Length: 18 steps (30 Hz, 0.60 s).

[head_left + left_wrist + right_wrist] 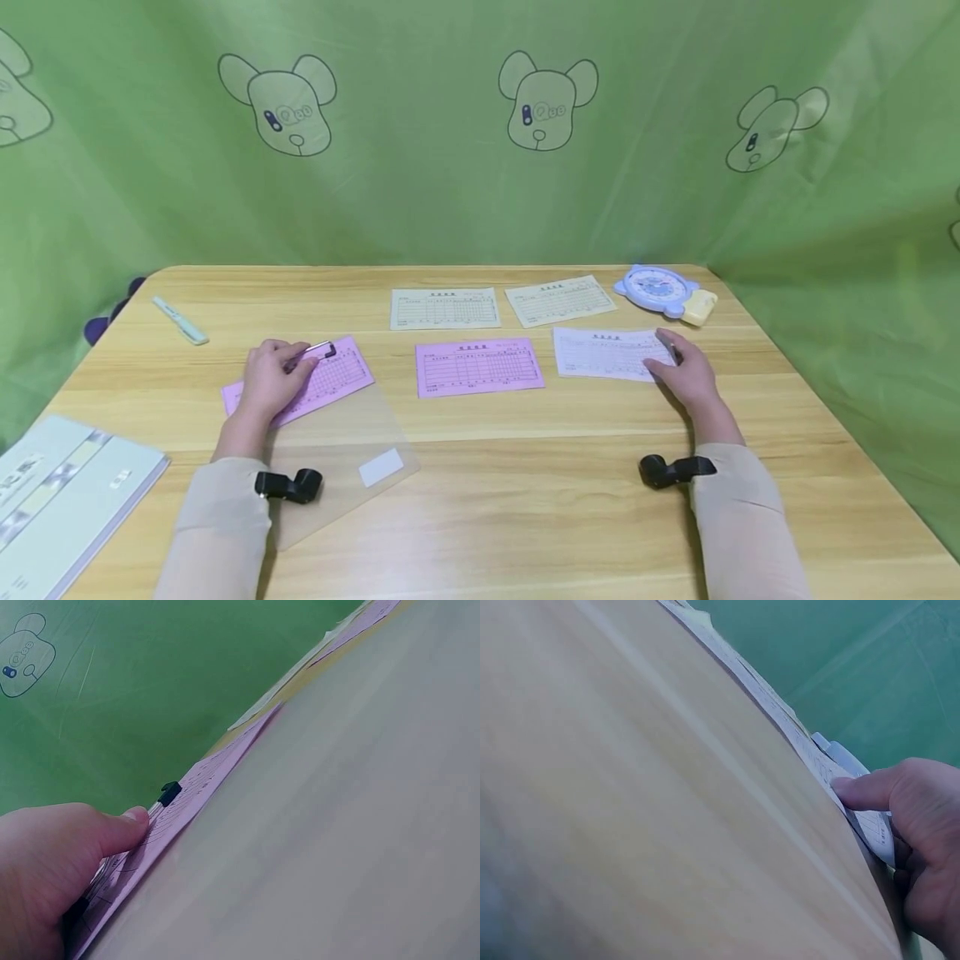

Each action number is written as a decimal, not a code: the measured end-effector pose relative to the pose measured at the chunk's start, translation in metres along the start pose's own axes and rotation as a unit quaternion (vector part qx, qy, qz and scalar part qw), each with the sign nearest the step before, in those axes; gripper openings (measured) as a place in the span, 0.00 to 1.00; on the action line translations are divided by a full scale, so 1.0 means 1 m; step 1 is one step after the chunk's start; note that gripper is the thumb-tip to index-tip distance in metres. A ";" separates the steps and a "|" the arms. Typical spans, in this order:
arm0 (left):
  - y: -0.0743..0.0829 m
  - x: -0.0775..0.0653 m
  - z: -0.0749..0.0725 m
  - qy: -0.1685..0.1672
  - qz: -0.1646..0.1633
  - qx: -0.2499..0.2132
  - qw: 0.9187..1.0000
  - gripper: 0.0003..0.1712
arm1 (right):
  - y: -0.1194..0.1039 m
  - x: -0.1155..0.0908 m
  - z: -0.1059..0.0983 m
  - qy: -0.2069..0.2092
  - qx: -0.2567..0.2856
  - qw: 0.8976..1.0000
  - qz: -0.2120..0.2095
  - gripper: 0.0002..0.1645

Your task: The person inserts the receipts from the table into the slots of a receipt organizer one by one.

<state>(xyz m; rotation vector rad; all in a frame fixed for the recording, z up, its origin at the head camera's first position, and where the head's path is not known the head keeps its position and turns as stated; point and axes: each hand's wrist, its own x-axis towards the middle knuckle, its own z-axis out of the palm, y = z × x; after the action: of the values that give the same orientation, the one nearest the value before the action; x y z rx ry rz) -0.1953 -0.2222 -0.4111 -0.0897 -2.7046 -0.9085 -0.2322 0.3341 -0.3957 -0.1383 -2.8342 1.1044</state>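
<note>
Left hand (272, 377): we pinch a black-ended rod (325, 350) over a pink slip (339, 380) | right hand (690, 375): we grip a white slip (602, 355)

A: Head view: bright, even; source unclear. Pale glare on the light-brown wood-grain tabletop (517, 500); soft shadow along the beige-sleeved right forearm (750, 521).

B: Wrist views?

A: Dimmer, hazy; foreground blurred in both. Right one darkens at lower left.

B: Distortion?

A: Tabletop edge bows in the right wrist view.

B: Fine detail?

A: Print on the white rectangular paper form (602, 354): faint, soft in head view.
</note>
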 end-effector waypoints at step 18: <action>0.001 0.001 -0.001 -0.002 -0.003 0.004 1.000 0.20 | 0.004 -0.003 0.000 0.083 0.090 0.991 0.062 0.24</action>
<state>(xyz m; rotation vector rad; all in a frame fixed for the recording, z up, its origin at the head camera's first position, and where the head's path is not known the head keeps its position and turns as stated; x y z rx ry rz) -0.1955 -0.2218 -0.4099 -0.0821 -2.7135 -0.9014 -0.2292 0.3364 -0.3984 -0.3780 -2.5949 1.3004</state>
